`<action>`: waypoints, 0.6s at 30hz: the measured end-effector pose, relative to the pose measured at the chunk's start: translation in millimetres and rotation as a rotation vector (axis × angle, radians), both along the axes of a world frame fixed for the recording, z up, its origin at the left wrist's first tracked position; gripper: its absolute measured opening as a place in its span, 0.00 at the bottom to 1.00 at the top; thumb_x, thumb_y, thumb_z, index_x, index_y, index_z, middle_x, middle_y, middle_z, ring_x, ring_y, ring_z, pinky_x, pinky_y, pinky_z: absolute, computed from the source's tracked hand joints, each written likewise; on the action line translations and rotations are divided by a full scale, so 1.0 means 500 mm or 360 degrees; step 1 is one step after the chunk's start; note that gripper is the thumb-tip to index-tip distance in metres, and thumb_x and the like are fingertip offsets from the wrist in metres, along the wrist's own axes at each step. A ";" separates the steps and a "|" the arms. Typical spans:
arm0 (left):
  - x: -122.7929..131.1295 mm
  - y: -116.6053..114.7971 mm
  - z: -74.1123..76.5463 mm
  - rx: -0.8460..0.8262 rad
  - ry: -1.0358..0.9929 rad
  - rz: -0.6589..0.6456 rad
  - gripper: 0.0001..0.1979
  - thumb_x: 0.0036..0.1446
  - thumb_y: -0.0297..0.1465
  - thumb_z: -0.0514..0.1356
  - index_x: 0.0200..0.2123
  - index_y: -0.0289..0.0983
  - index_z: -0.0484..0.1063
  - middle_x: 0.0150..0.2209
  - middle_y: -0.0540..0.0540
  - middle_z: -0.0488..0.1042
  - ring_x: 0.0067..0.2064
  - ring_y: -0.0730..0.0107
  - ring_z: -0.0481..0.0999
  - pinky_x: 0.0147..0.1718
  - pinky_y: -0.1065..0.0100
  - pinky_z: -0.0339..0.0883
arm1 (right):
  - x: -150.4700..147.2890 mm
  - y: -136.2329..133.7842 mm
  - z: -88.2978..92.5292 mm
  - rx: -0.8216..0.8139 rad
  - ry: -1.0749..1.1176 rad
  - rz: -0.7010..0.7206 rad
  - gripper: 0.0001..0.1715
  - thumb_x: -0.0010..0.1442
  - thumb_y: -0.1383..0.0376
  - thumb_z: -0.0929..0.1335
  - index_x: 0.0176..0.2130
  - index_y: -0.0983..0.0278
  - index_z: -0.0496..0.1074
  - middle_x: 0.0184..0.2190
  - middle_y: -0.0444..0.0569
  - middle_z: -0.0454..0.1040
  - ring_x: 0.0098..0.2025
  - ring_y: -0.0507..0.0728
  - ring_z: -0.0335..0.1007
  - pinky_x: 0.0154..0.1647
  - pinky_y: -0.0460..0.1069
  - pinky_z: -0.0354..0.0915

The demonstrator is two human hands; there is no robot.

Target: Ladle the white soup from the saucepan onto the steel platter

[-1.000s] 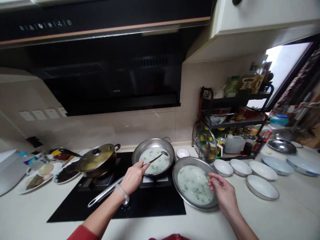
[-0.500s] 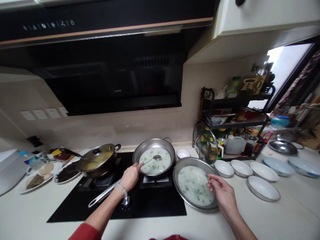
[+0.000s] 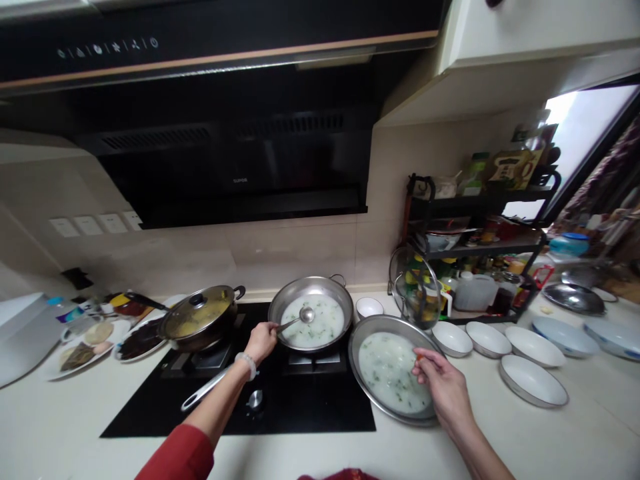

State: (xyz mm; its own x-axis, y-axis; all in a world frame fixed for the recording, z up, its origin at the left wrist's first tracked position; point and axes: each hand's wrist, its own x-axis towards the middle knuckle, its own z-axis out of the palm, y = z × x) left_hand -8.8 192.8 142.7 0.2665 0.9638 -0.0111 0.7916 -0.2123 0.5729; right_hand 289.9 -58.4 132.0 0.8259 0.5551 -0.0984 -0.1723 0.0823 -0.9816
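- Steel spoon (image 3: pixel 306 315): its handle is pinched in the left grip (image 3: pixel 260 343), thumb and fingers pressed together. Its head lies right of that grip and slightly beyond it, over the pale soup (image 3: pixel 327 328) in the wide pan (image 3: pixel 313 287); I cannot tell whether it touches the surface.
- Right grip (image 3: pixel 443 380): its fingertips pinch a small orange-red thing (image 3: pixel 419 356), mostly hidden, just over the right side of the metal bowl (image 3: pixel 387 325), where more soup lies to the grip's left.
- For good spoon work, hold its head inside the pan's rim, move slowly and turn from the wrist, so little slops over.
- The long handle (image 3: pixel 206 392) passes under the left forearm, nearer the person than the left grip; a wrist carried slightly high should avoid knocking it.
- A light right pinch, fingertips above the soup, seems safest.
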 end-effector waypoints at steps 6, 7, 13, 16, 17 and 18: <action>0.035 -0.010 -0.001 0.0136 0.0022 -0.0137 0.14 0.54 0.21 0.55 0.40 0.32 0.78 0.40 0.39 0.79 0.45 0.64 0.77 0.45 0.70 0.66 | 0.001 -0.001 -0.005 -0.0015 -0.0012 0.0009 0.17 0.38 0.61 0.71 0.31 0.65 0.74 0.18 0.43 0.71 0.22 0.51 0.65 0.21 0.45 0.60; 0.039 -0.011 -0.004 0.0063 -0.0020 -0.0113 0.14 0.54 0.21 0.55 0.40 0.31 0.78 0.36 0.40 0.80 0.40 0.65 0.78 0.41 0.71 0.67 | 0.002 -0.001 -0.007 -0.0018 -0.0016 0.0010 0.17 0.38 0.60 0.71 0.31 0.65 0.74 0.18 0.43 0.71 0.22 0.51 0.65 0.21 0.45 0.60; 0.036 -0.008 -0.002 -0.0825 -0.0823 0.0109 0.05 0.55 0.25 0.56 0.34 0.30 0.71 0.15 0.55 0.63 0.13 0.83 0.54 0.13 0.77 0.46 | 0.010 -0.007 -0.017 0.0000 -0.0025 -0.0014 0.17 0.38 0.60 0.71 0.32 0.65 0.74 0.18 0.43 0.72 0.22 0.51 0.65 0.21 0.45 0.60; 0.025 -0.006 0.013 -0.1102 -0.1141 0.0044 0.02 0.53 0.24 0.59 0.30 0.30 0.68 0.15 0.55 0.63 0.13 0.86 0.51 0.12 0.79 0.42 | 0.008 -0.010 -0.018 0.0000 -0.0028 -0.0010 0.16 0.39 0.60 0.71 0.32 0.65 0.74 0.17 0.43 0.71 0.21 0.52 0.65 0.21 0.46 0.60; 0.022 -0.007 0.018 -0.1134 -0.1187 0.0036 0.02 0.52 0.24 0.59 0.30 0.30 0.68 0.16 0.54 0.64 0.13 0.86 0.51 0.12 0.79 0.42 | 0.007 -0.010 -0.017 0.0003 -0.0028 -0.0005 0.16 0.39 0.60 0.71 0.31 0.65 0.74 0.17 0.43 0.71 0.21 0.52 0.65 0.21 0.46 0.60; 0.020 -0.009 0.023 -0.1145 -0.1216 0.0032 0.01 0.52 0.23 0.59 0.30 0.30 0.67 0.16 0.54 0.64 0.13 0.86 0.51 0.12 0.79 0.42 | 0.006 -0.010 -0.017 0.0009 -0.0027 -0.0001 0.16 0.39 0.60 0.71 0.31 0.65 0.74 0.18 0.43 0.71 0.21 0.52 0.65 0.21 0.46 0.60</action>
State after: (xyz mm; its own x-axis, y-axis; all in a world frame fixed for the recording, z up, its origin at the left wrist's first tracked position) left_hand 1.0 188.4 154.1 0.4281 0.8010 -0.4185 0.1656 0.3858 0.9076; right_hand 292.7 -63.3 123.6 0.8280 0.5548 -0.0814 -0.1556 0.0878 -0.9839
